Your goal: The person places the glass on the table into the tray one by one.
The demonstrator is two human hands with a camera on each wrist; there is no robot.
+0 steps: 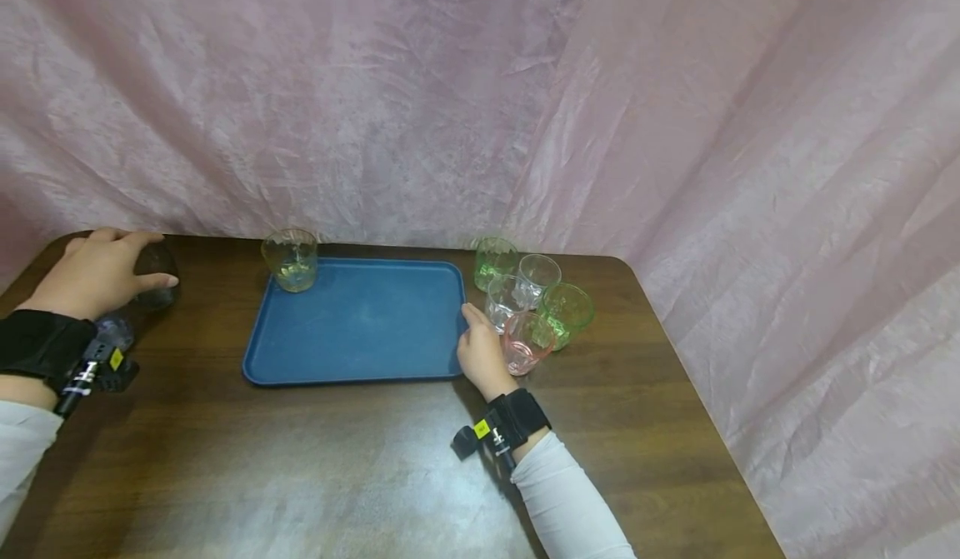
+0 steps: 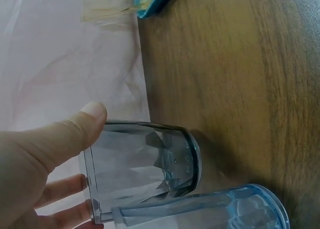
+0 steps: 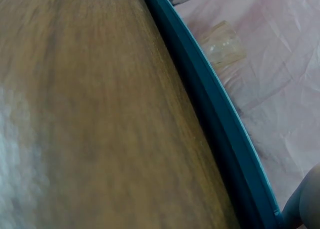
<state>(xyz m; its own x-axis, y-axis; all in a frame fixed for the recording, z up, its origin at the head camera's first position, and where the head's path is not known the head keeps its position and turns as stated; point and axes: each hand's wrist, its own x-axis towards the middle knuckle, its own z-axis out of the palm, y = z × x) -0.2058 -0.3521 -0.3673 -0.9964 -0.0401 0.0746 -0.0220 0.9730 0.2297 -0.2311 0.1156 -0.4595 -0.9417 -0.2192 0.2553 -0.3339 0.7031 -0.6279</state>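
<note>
My left hand (image 1: 96, 269) holds a dark grey glass (image 1: 157, 276) by its rim at the table's far left, thumb on one side and fingers on the other. In the left wrist view a blue-tinted glass (image 2: 250, 211) stands close beside the grey glass (image 2: 145, 161). My right hand (image 1: 482, 355) grips the right rim of the blue tray (image 1: 367, 321); only a fingertip at the rim shows in the right wrist view. A yellowish glass (image 1: 292, 263) stands at the tray's far left corner.
Right of the tray stand several glasses: a pink glass (image 1: 527, 344) near my right hand, green glasses (image 1: 567, 317), and clear glasses (image 1: 540, 276). Pink curtains (image 1: 375, 109) hang behind the wooden table (image 1: 337, 459) and along its right side.
</note>
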